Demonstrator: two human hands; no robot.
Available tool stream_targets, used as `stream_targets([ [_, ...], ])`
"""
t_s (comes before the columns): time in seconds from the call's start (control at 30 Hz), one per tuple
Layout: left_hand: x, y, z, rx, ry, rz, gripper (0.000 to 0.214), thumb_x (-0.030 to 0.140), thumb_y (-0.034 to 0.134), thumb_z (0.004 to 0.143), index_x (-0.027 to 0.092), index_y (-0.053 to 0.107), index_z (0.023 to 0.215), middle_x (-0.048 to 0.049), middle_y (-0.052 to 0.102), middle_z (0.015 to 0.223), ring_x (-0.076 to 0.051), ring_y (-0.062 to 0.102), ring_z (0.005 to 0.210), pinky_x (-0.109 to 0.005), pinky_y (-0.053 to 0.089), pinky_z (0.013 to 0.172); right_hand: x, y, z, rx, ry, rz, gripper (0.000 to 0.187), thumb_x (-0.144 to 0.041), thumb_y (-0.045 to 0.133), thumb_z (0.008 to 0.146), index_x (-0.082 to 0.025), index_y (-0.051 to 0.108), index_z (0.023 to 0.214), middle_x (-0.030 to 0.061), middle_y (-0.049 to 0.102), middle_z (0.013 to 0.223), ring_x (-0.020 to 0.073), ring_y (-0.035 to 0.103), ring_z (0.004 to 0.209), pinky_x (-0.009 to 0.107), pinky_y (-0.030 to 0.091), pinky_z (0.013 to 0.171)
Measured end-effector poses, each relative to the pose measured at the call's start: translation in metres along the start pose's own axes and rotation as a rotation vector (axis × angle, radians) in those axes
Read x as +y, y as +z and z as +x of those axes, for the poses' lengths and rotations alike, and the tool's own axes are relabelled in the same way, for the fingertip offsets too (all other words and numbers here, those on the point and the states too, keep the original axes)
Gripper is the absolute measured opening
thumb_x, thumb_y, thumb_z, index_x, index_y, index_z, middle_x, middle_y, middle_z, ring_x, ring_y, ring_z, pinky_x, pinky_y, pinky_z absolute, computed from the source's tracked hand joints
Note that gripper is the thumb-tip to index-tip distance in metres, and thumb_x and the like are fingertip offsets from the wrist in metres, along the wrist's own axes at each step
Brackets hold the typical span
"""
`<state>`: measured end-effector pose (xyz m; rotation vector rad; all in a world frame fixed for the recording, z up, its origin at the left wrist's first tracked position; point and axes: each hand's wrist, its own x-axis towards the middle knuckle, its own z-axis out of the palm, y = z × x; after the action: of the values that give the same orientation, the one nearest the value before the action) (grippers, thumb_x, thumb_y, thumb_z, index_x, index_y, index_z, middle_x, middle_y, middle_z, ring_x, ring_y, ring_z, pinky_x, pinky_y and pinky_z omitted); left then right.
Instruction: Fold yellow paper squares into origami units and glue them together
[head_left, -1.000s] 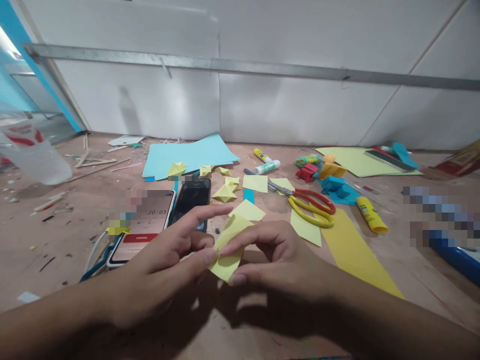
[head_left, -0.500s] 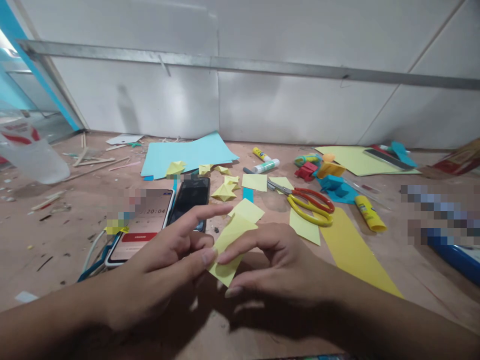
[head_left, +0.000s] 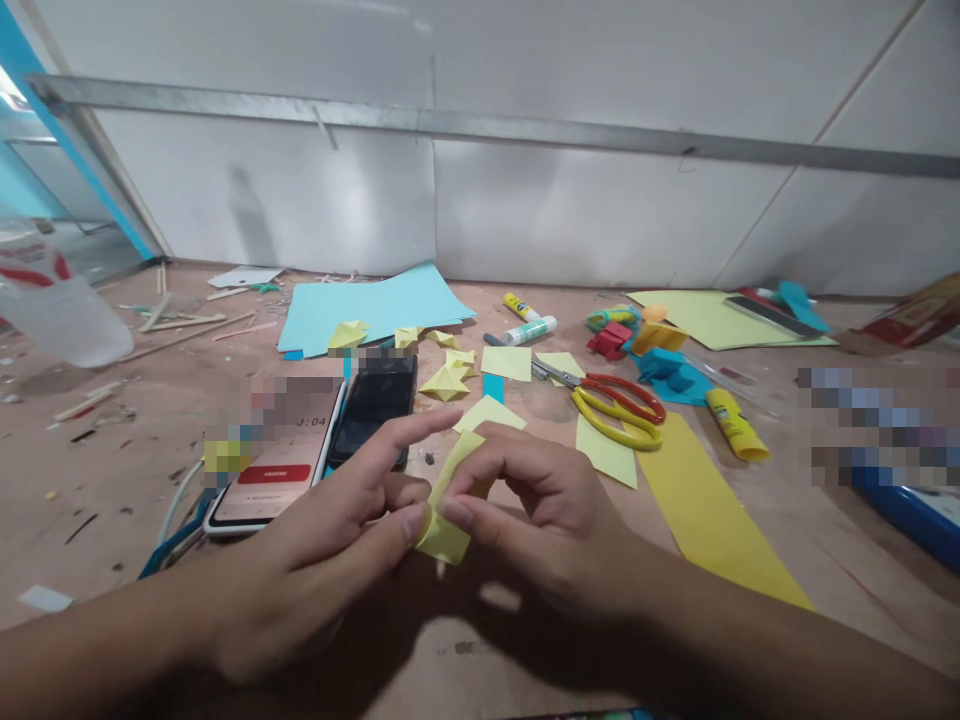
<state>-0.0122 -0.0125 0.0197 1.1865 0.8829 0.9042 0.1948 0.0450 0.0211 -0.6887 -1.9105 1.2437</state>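
Note:
Between my two hands is a small piece of yellow paper, folded into a narrow shape and held above the table. My left hand pinches its left edge between thumb and curled fingers, with the index finger stretched out past it. Thumb and index finger of my right hand press together on its right side. Just beyond lies a loose yellow paper square, partly hidden by my right hand. Several folded yellow paper pieces sit farther back. Scissors with red and yellow handles rest to the right.
Two phones lie at the left. Behind them are blue sheets. Glue sticks stand near the back, and another yellow glue stick lies right, beside a long yellow strip. A plastic cup is at far left.
The yellow paper, earlier wider and flatter, is now folded narrower. My right thumb has come up against it and the right fingers have curled into a pinch. My left hand keeps its grip.

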Motion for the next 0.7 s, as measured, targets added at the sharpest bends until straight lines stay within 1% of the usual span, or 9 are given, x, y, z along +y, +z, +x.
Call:
stream_targets([
  [0.1, -0.0015, 0.0014, -0.0021, -0.038, 0.007, 0.001, 0.059, 0.035, 0.057, 0.102, 0.039, 0.038, 0.157, -0.0056, 0.069, 0.105, -0.021, 0.067, 0.091, -0.035, 0.055, 0.087, 0.0015, 0.0064, -0.0012, 0.079, 0.056, 0.068, 0.016, -0.027, 0.075, 0.089, -0.019, 0.071, 0.076, 0.0007, 0.071, 0.076, 0.0122, 0.065, 0.069, 0.023, 0.052, 0.064],
  [0.17, -0.0021, 0.0019, -0.0022, -0.097, 0.046, 0.043, 0.06, 0.035, 0.058, 0.102, 0.044, 0.034, 0.156, -0.0044, 0.067, 0.109, -0.02, 0.065, 0.096, -0.033, 0.053, 0.09, 0.002, 0.0082, -0.0014, 0.124, 0.068, 0.092, 0.014, -0.027, 0.077, 0.087, -0.018, 0.072, 0.078, 0.0005, 0.072, 0.075, 0.0114, 0.065, 0.068, 0.022, 0.052, 0.063],
  [0.23, -0.002, 0.0026, -0.002, -0.101, 0.077, 0.097, 0.058, 0.037, 0.056, 0.103, 0.048, 0.033, 0.155, -0.003, 0.067, 0.107, -0.017, 0.063, 0.091, -0.028, 0.052, 0.084, 0.002, 0.008, -0.0016, 0.133, 0.059, 0.116, 0.013, -0.027, 0.079, 0.086, -0.018, 0.073, 0.077, 0.0005, 0.073, 0.074, 0.0107, 0.066, 0.068, 0.021, 0.052, 0.065],
  [0.3, -0.0013, 0.0035, -0.0021, -0.055, 0.064, 0.112, 0.055, 0.041, 0.054, 0.104, 0.048, 0.035, 0.154, -0.0025, 0.068, 0.104, -0.015, 0.061, 0.084, -0.025, 0.051, 0.076, 0.0019, 0.0072, -0.0028, 0.115, 0.091, 0.193, 0.013, -0.027, 0.08, 0.085, -0.019, 0.074, 0.078, 0.0003, 0.074, 0.074, 0.0108, 0.067, 0.067, 0.02, 0.054, 0.063],
  [0.37, -0.0007, 0.0042, -0.0028, -0.002, 0.042, 0.086, 0.056, 0.043, 0.056, 0.102, 0.045, 0.036, 0.155, -0.0028, 0.069, 0.101, -0.015, 0.06, 0.079, -0.025, 0.05, 0.072, 0.0023, 0.0072, -0.0046, 0.081, 0.181, 0.326, 0.012, -0.027, 0.084, 0.082, -0.02, 0.074, 0.083, 0.0004, 0.076, 0.079, 0.0124, 0.071, 0.069, 0.021, 0.056, 0.062],
  [0.43, -0.0006, 0.0044, -0.0033, 0.013, 0.054, 0.072, 0.059, 0.041, 0.057, 0.102, 0.042, 0.036, 0.157, -0.0035, 0.069, 0.098, -0.015, 0.061, 0.076, -0.025, 0.05, 0.07, 0.0033, 0.0081, -0.0058, 0.041, 0.272, 0.462, 0.016, -0.025, 0.087, 0.079, -0.02, 0.073, 0.085, 0.0007, 0.077, 0.082, 0.0145, 0.074, 0.071, 0.023, 0.059, 0.062],
  [0.5, -0.0012, 0.0038, -0.0032, 0.002, 0.062, 0.064, 0.058, 0.041, 0.055, 0.103, 0.042, 0.034, 0.157, -0.0045, 0.07, 0.101, -0.017, 0.063, 0.08, -0.026, 0.051, 0.072, 0.0045, 0.0093, -0.0057, 0.027, 0.309, 0.562, 0.017, -0.023, 0.088, 0.079, -0.019, 0.072, 0.082, 0.0013, 0.078, 0.079, 0.0163, 0.076, 0.07, 0.025, 0.062, 0.064],
  [0.57, -0.0022, 0.003, -0.0025, -0.033, 0.059, 0.063, 0.055, 0.041, 0.052, 0.104, 0.046, 0.033, 0.156, -0.0045, 0.069, 0.107, -0.018, 0.065, 0.089, -0.027, 0.051, 0.077, 0.0055, 0.0097, -0.0042, 0.03, 0.323, 0.619, 0.016, -0.022, 0.086, 0.082, -0.018, 0.071, 0.079, 0.0017, 0.079, 0.073, 0.0164, 0.077, 0.066, 0.026, 0.063, 0.063],
  [0.7, -0.004, 0.002, -0.0009, -0.053, 0.087, 0.094, 0.05, 0.041, 0.047, 0.106, 0.048, 0.033, 0.153, -0.0019, 0.067, 0.099, -0.02, 0.066, 0.093, -0.028, 0.05, 0.078, 0.0064, 0.0077, -0.001, 0.091, 0.355, 0.633, 0.016, -0.016, 0.088, 0.078, -0.018, 0.073, 0.077, 0.0007, 0.08, 0.071, 0.0122, 0.076, 0.061, 0.018, 0.061, 0.059],
])
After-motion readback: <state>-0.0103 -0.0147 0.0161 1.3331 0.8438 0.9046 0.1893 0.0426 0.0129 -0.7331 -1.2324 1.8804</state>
